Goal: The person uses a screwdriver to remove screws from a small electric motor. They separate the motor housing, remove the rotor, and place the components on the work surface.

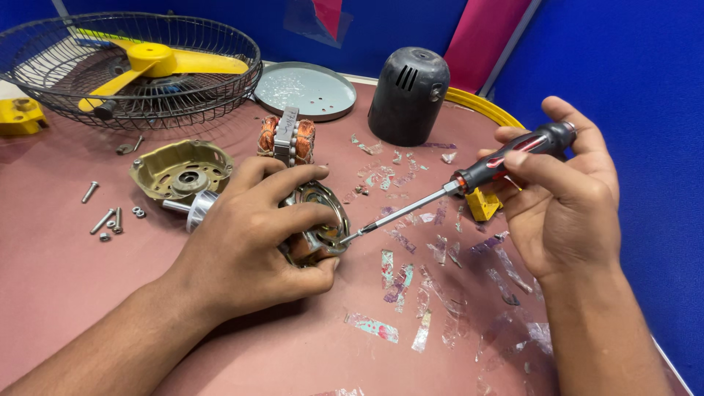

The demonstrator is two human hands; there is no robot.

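My left hand (253, 231) grips a metal motor housing (323, 220) at the middle of the reddish table (66, 271); a silver rotor end (196, 209) sticks out left of the hand. My right hand (565, 191) holds a screwdriver (484, 170) with a black and red handle. Its shaft slants down to the left and the tip touches the housing's edge. A stator with copper windings (287, 139) stands just behind my left hand.
A gold motor cover (182, 170) lies at left, with loose bolts and nuts (110, 218) beside it. A wire fan guard with yellow blades (139, 66), a round metal plate (306, 89) and a dark motor cap (408, 95) stand at the back. Torn tape scraps (433, 271) litter the right side.
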